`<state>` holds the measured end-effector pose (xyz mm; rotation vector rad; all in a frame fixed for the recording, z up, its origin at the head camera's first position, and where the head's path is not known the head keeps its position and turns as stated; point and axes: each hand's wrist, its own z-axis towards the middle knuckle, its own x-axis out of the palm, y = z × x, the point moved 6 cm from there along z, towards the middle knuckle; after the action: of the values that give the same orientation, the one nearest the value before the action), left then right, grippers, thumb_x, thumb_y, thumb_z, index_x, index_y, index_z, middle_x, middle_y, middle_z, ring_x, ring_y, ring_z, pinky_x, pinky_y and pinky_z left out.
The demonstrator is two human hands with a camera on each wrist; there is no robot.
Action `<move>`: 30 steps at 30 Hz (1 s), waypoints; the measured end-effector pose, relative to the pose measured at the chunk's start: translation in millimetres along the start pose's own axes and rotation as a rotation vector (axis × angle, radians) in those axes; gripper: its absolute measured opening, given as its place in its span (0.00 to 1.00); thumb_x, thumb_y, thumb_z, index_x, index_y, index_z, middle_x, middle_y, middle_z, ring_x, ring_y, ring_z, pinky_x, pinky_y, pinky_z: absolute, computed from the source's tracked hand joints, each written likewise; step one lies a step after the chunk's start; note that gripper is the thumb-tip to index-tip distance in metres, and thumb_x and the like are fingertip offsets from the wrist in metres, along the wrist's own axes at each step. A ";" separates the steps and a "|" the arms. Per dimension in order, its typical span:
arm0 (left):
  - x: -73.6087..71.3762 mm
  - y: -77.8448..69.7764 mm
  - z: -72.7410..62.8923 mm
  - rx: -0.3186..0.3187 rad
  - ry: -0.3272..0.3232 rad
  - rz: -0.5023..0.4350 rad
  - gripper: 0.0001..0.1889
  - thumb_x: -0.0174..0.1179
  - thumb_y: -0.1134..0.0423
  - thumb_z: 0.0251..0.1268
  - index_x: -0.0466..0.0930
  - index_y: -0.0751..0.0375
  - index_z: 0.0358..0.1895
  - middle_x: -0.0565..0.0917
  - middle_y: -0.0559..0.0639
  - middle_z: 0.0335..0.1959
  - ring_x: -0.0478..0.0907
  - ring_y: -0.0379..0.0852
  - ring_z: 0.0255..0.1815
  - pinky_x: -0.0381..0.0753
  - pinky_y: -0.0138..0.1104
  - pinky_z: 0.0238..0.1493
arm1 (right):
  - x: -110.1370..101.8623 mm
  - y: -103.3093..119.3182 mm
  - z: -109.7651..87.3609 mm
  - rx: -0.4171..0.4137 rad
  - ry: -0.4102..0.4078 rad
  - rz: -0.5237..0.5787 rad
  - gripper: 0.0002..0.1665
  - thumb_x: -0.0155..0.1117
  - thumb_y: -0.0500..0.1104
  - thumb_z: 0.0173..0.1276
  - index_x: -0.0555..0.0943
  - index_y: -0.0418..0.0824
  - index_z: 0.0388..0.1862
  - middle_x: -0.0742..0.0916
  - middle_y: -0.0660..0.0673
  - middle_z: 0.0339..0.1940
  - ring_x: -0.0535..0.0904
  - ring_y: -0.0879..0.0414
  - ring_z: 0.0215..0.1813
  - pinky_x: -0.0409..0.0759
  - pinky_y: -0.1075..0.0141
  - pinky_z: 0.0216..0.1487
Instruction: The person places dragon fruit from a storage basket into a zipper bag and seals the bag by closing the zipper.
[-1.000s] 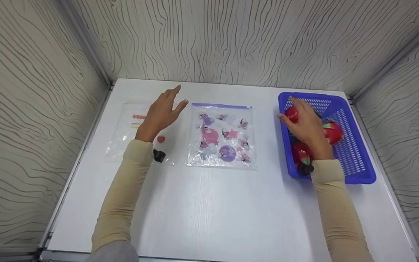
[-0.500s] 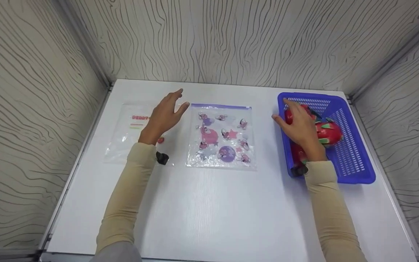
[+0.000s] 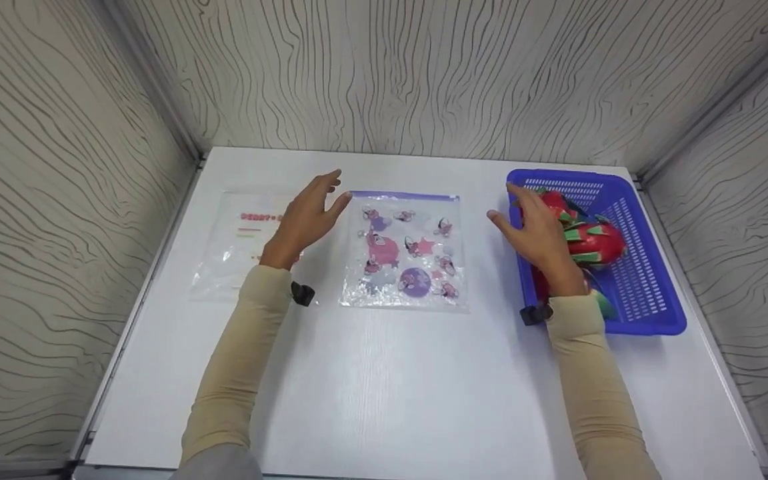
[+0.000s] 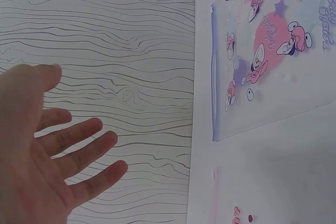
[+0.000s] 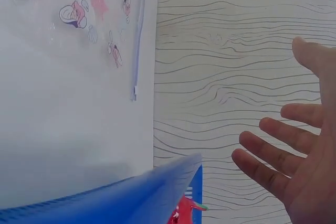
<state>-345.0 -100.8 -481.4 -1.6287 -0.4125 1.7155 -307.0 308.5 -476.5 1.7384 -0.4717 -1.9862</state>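
Grasp looks pending: left hand (image 3: 304, 220) hovers beside flat clear pink-printed plastic bag (image 3: 404, 250), right hand (image 3: 537, 233) over red-and-green dragon fruits (image 3: 599, 244) in blue perforated plastic basket (image 3: 639, 267), both empty, fingers loosely extended; pickup would need lowering and curling right fingers.

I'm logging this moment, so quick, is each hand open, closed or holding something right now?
Left hand: open, fingers apart, holding nothing.
Right hand: open, fingers apart, holding nothing.
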 end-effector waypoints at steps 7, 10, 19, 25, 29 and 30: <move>6.5 -0.4 -1.4 -0.001 0.008 -0.015 0.33 0.53 0.44 0.85 0.62 0.54 0.83 0.76 0.54 0.76 0.75 0.53 0.76 0.75 0.53 0.77 | 8.3 3.8 0.2 -0.024 -0.027 0.058 0.42 0.65 0.62 0.78 0.70 0.42 0.81 0.79 0.37 0.75 0.78 0.38 0.72 0.79 0.38 0.70; 9.6 0.1 -1.7 -0.004 0.009 -0.031 0.32 0.52 0.45 0.85 0.63 0.55 0.83 0.76 0.54 0.76 0.75 0.53 0.76 0.75 0.52 0.76 | 13.0 5.2 -0.4 -0.007 -0.013 0.074 0.41 0.65 0.62 0.78 0.70 0.43 0.80 0.79 0.37 0.75 0.79 0.38 0.72 0.80 0.39 0.70; 21.3 2.9 -5.3 0.004 0.021 -0.092 0.31 0.53 0.47 0.86 0.63 0.57 0.82 0.76 0.55 0.75 0.76 0.55 0.75 0.76 0.53 0.75 | 26.4 7.9 -2.8 0.012 0.009 0.129 0.40 0.66 0.61 0.77 0.71 0.44 0.80 0.80 0.38 0.74 0.80 0.37 0.70 0.82 0.40 0.68; 27.8 2.8 -6.3 -0.003 0.028 -0.120 0.31 0.53 0.48 0.86 0.64 0.57 0.82 0.77 0.56 0.75 0.76 0.54 0.74 0.76 0.52 0.75 | 34.7 10.5 -3.4 -0.010 0.016 0.141 0.39 0.67 0.58 0.77 0.71 0.42 0.79 0.80 0.38 0.75 0.81 0.38 0.70 0.84 0.42 0.66; 32.1 3.7 -5.4 -0.002 0.034 -0.138 0.30 0.53 0.50 0.86 0.64 0.59 0.82 0.77 0.56 0.74 0.77 0.54 0.74 0.77 0.50 0.74 | 39.4 11.8 -4.8 -0.010 0.016 0.153 0.38 0.67 0.55 0.78 0.71 0.41 0.79 0.79 0.37 0.75 0.81 0.38 0.70 0.85 0.42 0.65; 33.1 4.2 -4.9 -0.002 0.034 -0.141 0.30 0.53 0.50 0.86 0.64 0.59 0.82 0.78 0.56 0.74 0.77 0.55 0.74 0.77 0.50 0.74 | 40.4 12.1 -5.2 -0.011 0.018 0.161 0.37 0.67 0.54 0.78 0.71 0.40 0.79 0.79 0.37 0.75 0.81 0.38 0.70 0.85 0.42 0.65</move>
<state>-339.4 -82.3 -509.0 -1.5889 -0.5007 1.5807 -304.5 276.5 -504.5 1.6550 -0.5752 -1.8562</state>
